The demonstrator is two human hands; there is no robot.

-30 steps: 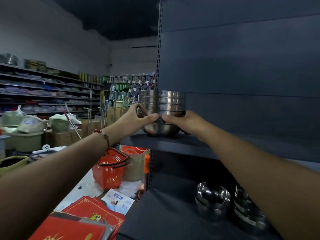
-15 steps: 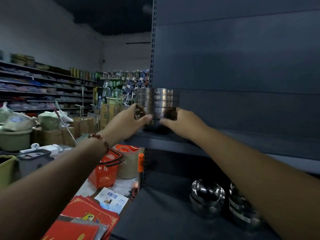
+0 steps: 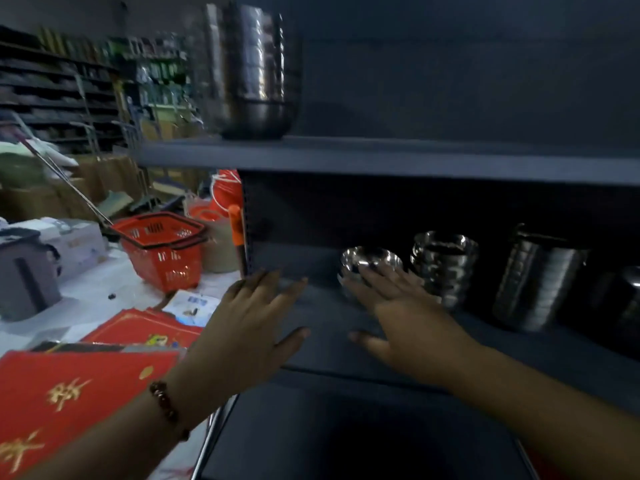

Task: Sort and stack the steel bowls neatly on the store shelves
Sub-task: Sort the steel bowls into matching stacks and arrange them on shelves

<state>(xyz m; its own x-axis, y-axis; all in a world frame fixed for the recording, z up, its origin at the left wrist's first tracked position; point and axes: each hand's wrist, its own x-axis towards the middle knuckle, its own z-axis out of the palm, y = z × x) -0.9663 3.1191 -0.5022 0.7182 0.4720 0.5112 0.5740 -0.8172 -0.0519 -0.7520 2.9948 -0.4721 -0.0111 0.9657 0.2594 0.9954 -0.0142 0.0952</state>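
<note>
Both hands are leaving the stack of steel bowls (image 3: 254,74), now standing alone on the upper shelf (image 3: 381,161) at 11 o'clock; left hand (image 3: 252,327) and right hand (image 3: 405,317), fingers spread and empty, are dropping toward the small bowl stack (image 3: 370,263) at 2 o'clock.

Both my arms reach forward and slightly inward, forearms bare. My left hand (image 3: 252,327) is flat and palm down, fingers straight and spread a little, thumb stuck out to the right. A band of dark reddish beads circles my left wrist. My right hand (image 3: 401,317) is also palm down, fingers straight and pointing up-left, thumb angled toward the left hand. Neither hand holds anything.
</note>
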